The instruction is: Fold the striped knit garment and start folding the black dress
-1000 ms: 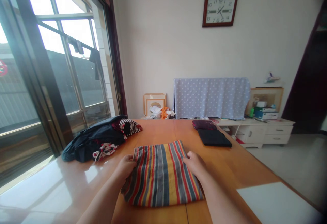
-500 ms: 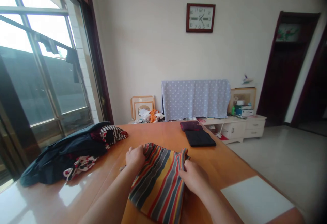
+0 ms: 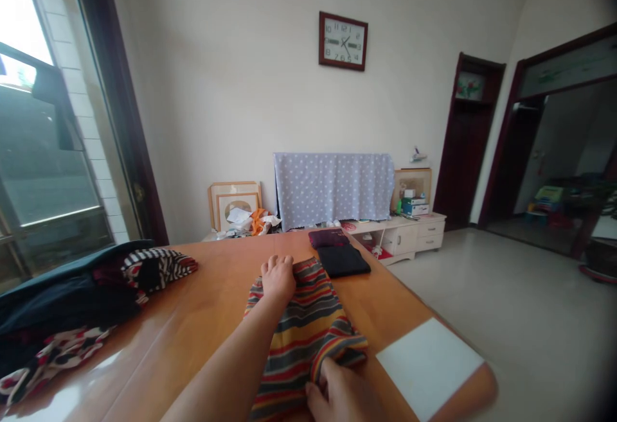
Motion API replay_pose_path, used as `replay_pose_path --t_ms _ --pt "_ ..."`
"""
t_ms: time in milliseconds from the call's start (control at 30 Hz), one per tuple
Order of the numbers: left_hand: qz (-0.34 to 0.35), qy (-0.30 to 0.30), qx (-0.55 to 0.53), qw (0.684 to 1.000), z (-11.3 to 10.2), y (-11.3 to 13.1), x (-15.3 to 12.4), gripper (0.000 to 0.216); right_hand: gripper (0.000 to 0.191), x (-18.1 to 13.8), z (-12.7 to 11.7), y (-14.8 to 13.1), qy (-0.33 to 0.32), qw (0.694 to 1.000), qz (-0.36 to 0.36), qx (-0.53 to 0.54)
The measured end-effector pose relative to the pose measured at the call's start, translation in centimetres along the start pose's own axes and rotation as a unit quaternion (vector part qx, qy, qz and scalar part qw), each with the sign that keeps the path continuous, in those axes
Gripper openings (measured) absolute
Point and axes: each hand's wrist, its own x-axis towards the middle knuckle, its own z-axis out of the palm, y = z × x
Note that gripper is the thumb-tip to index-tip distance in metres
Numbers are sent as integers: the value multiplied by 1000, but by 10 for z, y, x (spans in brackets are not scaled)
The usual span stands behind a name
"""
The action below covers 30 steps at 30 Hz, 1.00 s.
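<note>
A garment with red, yellow, grey and dark stripes (image 3: 306,329) lies on the wooden table in front of me; its exact kind does not show. My left hand (image 3: 278,277) is at its far left part, fingers curled down onto the cloth. At the near right side, my right hand (image 3: 337,393) pinches a bunched, folded edge between thumb and fingers. The lower part of that hand runs out of the picture. Just beyond the garment lie a folded black cloth (image 3: 344,261) and a folded dark maroon one (image 3: 328,238).
A heap of dark clothes (image 3: 72,297) with patterned pieces covers the table's left side. On the right, a pale sheet (image 3: 429,367) lies near the table edge (image 3: 453,325). Behind the table stands a low white cabinet (image 3: 414,239) beside a dotted cloth cover (image 3: 332,191).
The striped garment has turned, its stripes now running crosswise. My right hand has come nearer to me with its edge, and my left hand has shifted over the cloth. The view has swung right.
</note>
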Motion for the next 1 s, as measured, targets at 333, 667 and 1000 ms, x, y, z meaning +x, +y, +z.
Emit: replay_pose_path --t_ms 333,667,1000 --pt "3 -112 -19 993 35 -24 -50 60 40 2 -38 26 73 980 -36 183" --pt "28 -86 -51 995 24 -18 -63 57 33 25 -63 88 143 985 73 72" --pt "62 -85 -263 959 -10 28 -94 25 18 33 -48 87 126 982 49 130"
